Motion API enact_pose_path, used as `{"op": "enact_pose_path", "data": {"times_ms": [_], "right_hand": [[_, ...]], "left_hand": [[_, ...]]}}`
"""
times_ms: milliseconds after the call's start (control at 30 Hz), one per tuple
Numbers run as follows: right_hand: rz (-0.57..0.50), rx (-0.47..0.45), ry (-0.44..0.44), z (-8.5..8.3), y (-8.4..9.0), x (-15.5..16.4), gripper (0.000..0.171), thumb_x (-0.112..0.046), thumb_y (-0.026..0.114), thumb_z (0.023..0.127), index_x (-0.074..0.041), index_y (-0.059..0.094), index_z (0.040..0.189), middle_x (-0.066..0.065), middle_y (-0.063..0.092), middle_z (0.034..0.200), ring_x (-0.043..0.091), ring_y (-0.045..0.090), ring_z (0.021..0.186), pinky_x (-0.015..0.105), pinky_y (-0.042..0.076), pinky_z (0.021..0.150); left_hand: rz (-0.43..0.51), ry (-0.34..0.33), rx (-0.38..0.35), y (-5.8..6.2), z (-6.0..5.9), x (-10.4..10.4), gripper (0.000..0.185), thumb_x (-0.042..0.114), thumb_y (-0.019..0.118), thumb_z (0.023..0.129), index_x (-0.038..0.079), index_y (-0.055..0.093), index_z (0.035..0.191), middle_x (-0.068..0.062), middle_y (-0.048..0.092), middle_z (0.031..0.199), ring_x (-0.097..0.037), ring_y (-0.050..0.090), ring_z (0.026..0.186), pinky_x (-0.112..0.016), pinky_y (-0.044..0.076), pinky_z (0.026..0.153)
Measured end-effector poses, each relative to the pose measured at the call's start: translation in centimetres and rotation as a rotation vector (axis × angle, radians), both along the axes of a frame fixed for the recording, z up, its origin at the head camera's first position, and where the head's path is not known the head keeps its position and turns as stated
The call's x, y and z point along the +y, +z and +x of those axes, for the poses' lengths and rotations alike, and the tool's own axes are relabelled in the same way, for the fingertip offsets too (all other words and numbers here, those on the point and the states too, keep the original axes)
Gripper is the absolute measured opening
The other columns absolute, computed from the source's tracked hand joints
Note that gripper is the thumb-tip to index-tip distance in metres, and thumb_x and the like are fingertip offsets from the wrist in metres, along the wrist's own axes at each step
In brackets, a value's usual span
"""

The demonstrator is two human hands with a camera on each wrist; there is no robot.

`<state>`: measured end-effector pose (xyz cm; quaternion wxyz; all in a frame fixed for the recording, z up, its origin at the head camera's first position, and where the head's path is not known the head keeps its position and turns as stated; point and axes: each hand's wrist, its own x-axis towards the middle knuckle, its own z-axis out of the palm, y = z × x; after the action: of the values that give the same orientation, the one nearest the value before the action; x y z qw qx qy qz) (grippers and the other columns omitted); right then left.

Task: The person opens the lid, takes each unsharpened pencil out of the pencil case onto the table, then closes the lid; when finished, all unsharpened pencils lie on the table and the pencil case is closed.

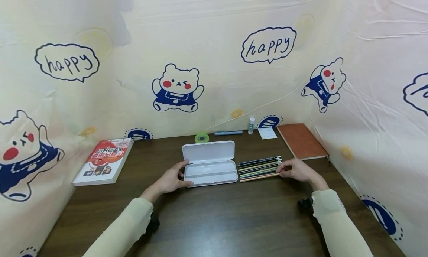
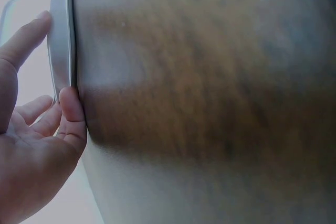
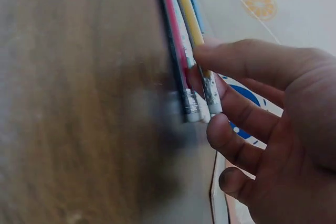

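White pencil case (image 1: 210,167) lies open mid-worktop, lid flipped toward the back edge. Left hand (image 1: 172,179) grips its left end, thumb and fingers curled on the rim; the wrist view shows only a blurred strip of that rim. Bundle of pencils (image 1: 259,168) lies just right of the case. Right hand (image 1: 295,170) pinches their eraser ends with curled fingers. Pencil tips cut off in the right wrist view. Brown notebook (image 1: 302,140) at back right corner; red book (image 1: 104,160) at left edge.
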<state>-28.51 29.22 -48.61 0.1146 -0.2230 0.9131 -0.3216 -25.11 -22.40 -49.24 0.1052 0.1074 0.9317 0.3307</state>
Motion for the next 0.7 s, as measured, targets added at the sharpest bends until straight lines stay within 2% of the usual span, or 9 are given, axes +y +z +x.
{"op": "enact_pose_path", "data": {"times_ms": [300, 467, 700], "right_hand": [[0.04, 0.03, -0.034, -0.1, -0.7, -0.4, 0.005, -0.018, 0.078, 0.086, -0.013, 0.076, 0.086, -0.002, 0.072, 0.091, 0.01, 0.06, 0.082, 0.029, 0.049, 0.073], [0.027, 0.012, -0.043, -0.2, -0.7, -0.5, 0.003, -0.015, 0.077, 0.086, -0.015, 0.076, 0.089, -0.001, 0.073, 0.092, 0.011, 0.059, 0.081, 0.028, 0.048, 0.073], [-0.019, -0.009, -0.066, -0.3, -0.1, -1.2, 0.011, -0.018, 0.073, 0.091, -0.015, 0.075, 0.1, 0.0, 0.074, 0.096, 0.014, 0.059, 0.083, 0.028, 0.049, 0.074]], "left_hand": [[-0.004, -0.002, -0.002, 0.0, 0.0, 0.0, 0.097, 0.044, 0.083, 0.079, 0.013, 0.032, 0.156, -0.014, 0.056, 0.132, -0.019, 0.057, 0.101, -0.037, 0.048, 0.085], [-0.005, -0.003, 0.003, 0.0, 0.0, 0.0, 0.097, 0.043, 0.083, 0.079, 0.013, 0.033, 0.156, -0.014, 0.056, 0.132, -0.019, 0.057, 0.101, -0.037, 0.048, 0.085], [-0.002, 0.005, -0.009, 0.0, 0.0, 0.0, 0.097, 0.043, 0.083, 0.08, 0.014, 0.032, 0.156, -0.014, 0.055, 0.133, -0.02, 0.057, 0.102, -0.038, 0.049, 0.085]]}}
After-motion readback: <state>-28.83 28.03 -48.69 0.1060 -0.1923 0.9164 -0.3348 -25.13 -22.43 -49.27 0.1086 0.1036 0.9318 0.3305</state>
